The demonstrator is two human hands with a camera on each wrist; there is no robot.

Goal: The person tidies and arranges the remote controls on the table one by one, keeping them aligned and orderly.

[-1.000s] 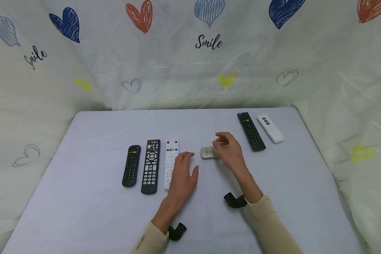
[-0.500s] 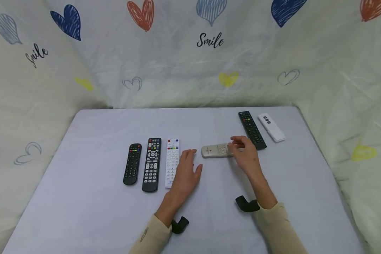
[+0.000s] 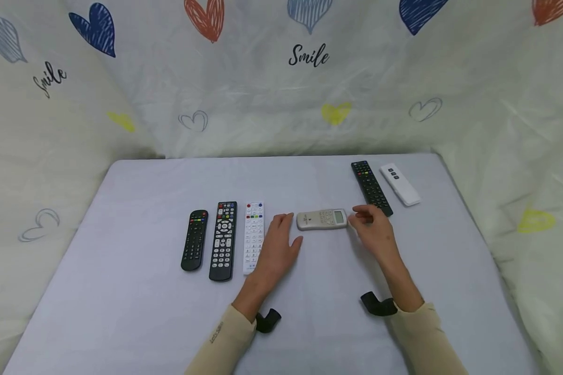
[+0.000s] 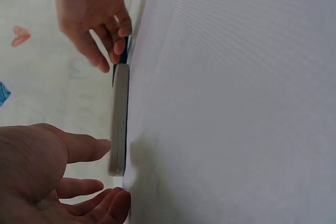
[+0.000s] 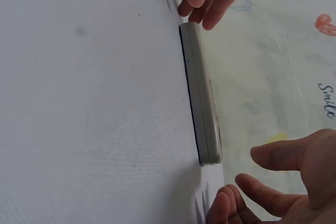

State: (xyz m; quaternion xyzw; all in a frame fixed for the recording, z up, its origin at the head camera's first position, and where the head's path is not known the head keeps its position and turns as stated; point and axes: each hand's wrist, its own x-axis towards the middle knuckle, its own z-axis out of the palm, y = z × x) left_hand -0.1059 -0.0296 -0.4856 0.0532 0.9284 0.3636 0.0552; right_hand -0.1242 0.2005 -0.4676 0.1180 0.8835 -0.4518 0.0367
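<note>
A pale grey remote control (image 3: pixel 321 219) with a small display at its right end lies crosswise on the white table, between the two hands. My left hand (image 3: pixel 277 247) is just off its left end, fingers extended and thumb apart, and overlaps the lower part of a white remote (image 3: pixel 253 229). At the display end is my right hand (image 3: pixel 375 232), its fingers loosely bent and holding nothing. The left wrist view shows the grey remote's side edge (image 4: pixel 119 119) flat on the cloth, with the left thumb close to its near end. From the right wrist, a gap shows between right fingers and remote (image 5: pixel 199 98).
Left of the white remote lie a long black remote (image 3: pixel 222 242) and a shorter black one (image 3: pixel 194 240), roughly parallel. Toward the back right are another black remote (image 3: pixel 371 187), close above the right hand, and a white remote with few buttons (image 3: pixel 400 184).
My right hand has moved right along the grey remote and off its display end, uncovering it. My left hand has shifted slightly right and away from me. The remotes stay in place.
</note>
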